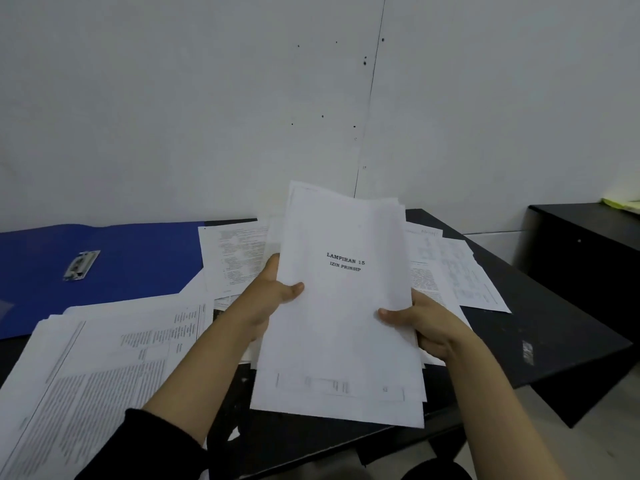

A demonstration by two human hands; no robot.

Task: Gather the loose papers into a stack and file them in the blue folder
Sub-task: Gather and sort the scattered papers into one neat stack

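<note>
I hold the paper stack [341, 306] up above the worktop [540, 327], its top sheet printed "LAMPIRAN 15 / IZIN PRINSIP". My left hand [273, 299] grips the stack's left edge, thumb curled over the front; my right hand [426, 327] grips the right edge the same way, fingers [391, 313] clamped on the sheets. Left of the stack the blue folder [114, 268] lies open flat on the worktop, its metal clip [81, 265] bare, no papers in it. Loose printed sheets [100, 368] spread below the folder and left of the stack; more loose pages [457, 268] lie behind the stack to its right. Their small print is unreadable. Far right of the stack stands a dark cabinet [588, 244] with a yellow-green sheet [621, 204] on top.
</note>
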